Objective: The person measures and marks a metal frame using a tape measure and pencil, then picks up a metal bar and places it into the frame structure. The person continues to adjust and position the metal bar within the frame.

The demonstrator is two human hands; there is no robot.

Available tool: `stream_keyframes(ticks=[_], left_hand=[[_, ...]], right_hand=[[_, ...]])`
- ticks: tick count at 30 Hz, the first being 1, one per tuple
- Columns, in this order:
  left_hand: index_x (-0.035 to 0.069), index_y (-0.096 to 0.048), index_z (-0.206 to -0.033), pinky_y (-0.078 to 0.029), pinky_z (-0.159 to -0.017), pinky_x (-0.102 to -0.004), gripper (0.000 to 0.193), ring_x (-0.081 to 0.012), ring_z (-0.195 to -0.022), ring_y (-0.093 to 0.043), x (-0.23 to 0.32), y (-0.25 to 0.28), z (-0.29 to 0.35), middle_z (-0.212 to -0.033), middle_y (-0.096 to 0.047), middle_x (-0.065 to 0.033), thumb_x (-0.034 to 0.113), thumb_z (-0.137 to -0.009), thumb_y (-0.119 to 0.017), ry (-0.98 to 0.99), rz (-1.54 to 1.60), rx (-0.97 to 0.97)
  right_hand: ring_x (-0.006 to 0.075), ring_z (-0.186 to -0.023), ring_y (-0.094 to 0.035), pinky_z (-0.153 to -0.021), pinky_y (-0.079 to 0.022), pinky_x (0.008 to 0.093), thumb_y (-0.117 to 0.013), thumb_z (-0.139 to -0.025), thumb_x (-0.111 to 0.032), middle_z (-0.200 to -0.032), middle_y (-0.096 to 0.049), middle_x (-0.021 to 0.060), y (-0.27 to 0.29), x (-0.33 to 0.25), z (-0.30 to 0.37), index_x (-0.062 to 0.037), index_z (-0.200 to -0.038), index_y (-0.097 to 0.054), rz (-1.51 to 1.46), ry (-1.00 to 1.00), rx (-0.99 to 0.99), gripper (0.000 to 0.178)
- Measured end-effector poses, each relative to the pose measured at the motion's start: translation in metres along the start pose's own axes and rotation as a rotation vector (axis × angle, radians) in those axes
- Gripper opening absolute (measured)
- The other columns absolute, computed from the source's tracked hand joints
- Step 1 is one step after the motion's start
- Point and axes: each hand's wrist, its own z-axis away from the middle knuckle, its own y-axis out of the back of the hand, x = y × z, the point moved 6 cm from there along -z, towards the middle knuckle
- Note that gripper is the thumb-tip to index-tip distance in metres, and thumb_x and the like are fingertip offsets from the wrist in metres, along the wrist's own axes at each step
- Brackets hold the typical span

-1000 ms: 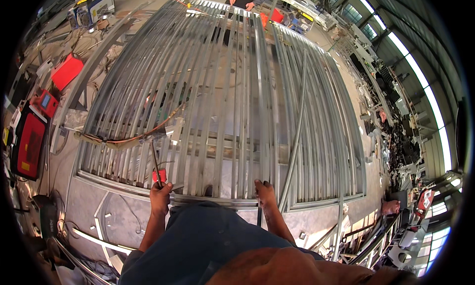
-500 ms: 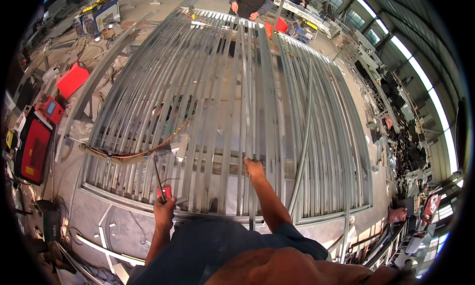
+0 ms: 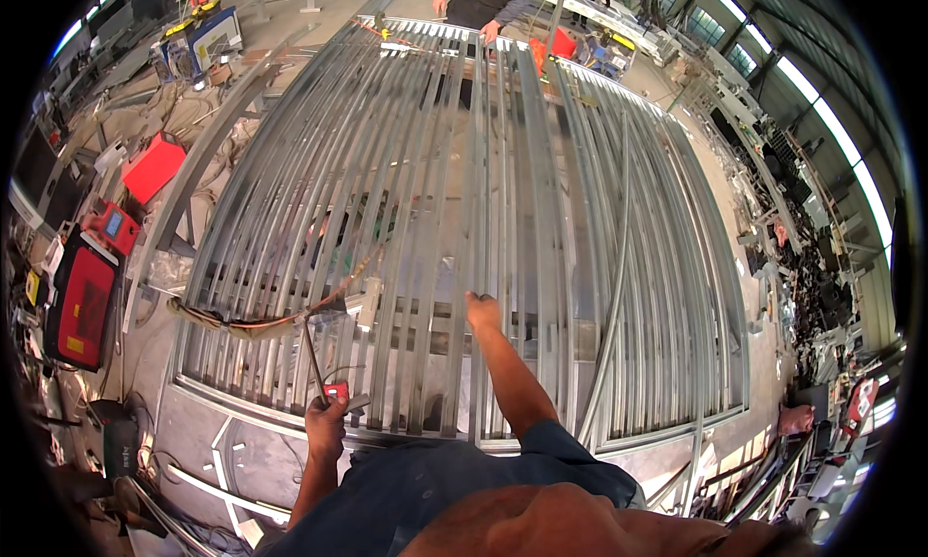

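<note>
My left hand (image 3: 326, 424) is closed around a dark thin rod (image 3: 313, 356) that slants up over the near left part of a large metal frame. Beside that hand sit a small red block (image 3: 336, 391) and a short grey metal piece (image 3: 358, 402); whether my fingers hold these too is unclear. My right hand (image 3: 483, 313) reaches out over the middle of the frame, its fingers closed on a long galvanized metal profile (image 3: 478, 199). That profile runs away from me toward the far rail, where a co-worker's hand (image 3: 491, 30) rests at its end.
Many parallel metal bars (image 3: 290, 219) fill the frame. An orange cable and hose (image 3: 261, 325) lie across its left side. A loose bar (image 3: 619, 267) slants over the right half. Red machines (image 3: 82, 301) stand at the left, and scrap piles (image 3: 802, 267) line the right.
My right hand and the long profile have shifted left across the frame. At the far end the co-worker's other hand has lifted off the profile. My left hand keeps its hold.
</note>
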Motion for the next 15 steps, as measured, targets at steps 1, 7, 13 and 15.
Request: stream_keyframes(ticks=[1, 7, 13, 15], left_hand=[[0.01, -0.053, -0.086, -0.024, -0.035, -0.0236, 0.029, -0.0036, -0.04, -0.032, -0.002, -0.004, -0.003, -0.058, -0.044, 0.0059, 0.023, -0.088, -0.078, 0.012, 0.007, -0.012], [0.01, -0.053, -0.086, -0.025, -0.035, -0.0232, 0.029, -0.0039, -0.04, -0.034, -0.002, -0.014, -0.013, -0.058, -0.044, 0.0052, 0.023, -0.088, -0.078, 0.026, -0.009, -0.056], [0.009, -0.054, -0.086, -0.025, -0.036, -0.0226, 0.028, -0.0035, -0.042, -0.036, 0.005, -0.011, -0.004, -0.061, -0.047, 0.0041, 0.023, -0.086, -0.078, 0.05, -0.036, -0.023], [0.009, -0.054, -0.087, -0.025, -0.036, -0.0227, 0.025, -0.0032, -0.042, -0.035, 0.0, -0.004, -0.004, -0.061, -0.046, 0.0052, 0.02, -0.088, -0.076, 0.071, -0.063, 0.01]], right_hand=[[0.0409, -0.096, -0.068, -0.085, -0.049, 0.046, -0.068, -0.091, -0.038, -0.096, -0.07, 0.0305, 0.004, -0.002, 0.005, 0.011, -0.102, -0.068, -0.023, -0.041, -0.012, 0.05], [0.0413, -0.089, -0.07, -0.08, -0.051, 0.0473, -0.069, -0.091, -0.038, -0.095, -0.071, 0.0296, -0.03, 0.035, -0.054, 0.011, -0.104, -0.067, -0.068, -0.05, -0.011, 0.051], [0.0466, -0.095, -0.068, -0.081, -0.053, 0.05, -0.069, -0.089, -0.038, -0.098, -0.07, 0.0311, -0.068, 0.039, -0.053, 0.0095, -0.103, -0.067, 0.107, 0.085, 0.042, 0.049], [0.0482, -0.099, -0.067, -0.085, -0.053, 0.0516, -0.069, -0.088, -0.037, -0.101, -0.069, 0.0323, -0.077, 0.04, -0.051, 0.0092, -0.105, -0.066, 0.228, 0.173, 0.053, 0.05]])
